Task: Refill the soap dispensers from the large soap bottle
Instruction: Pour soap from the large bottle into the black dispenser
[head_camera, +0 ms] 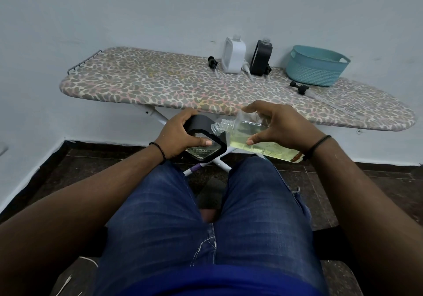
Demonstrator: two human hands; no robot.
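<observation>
My left hand grips a black-framed clear soap dispenser, tilted, its open neck pointing right. My right hand holds the large clear soap bottle on its side, yellowish liquid inside. The bottle's threaded open mouth touches the dispenser's neck above my knees. On the ironing board stand a white dispenser and a black dispenser, both without pumps. Loose pump heads lie beside them: a black one, one between the dispensers, and another black one at the right.
A teal woven basket sits at the board's back right. The board's white legs stand on dark tiles against a pale wall. I sit with my jeans-clad legs below the hands.
</observation>
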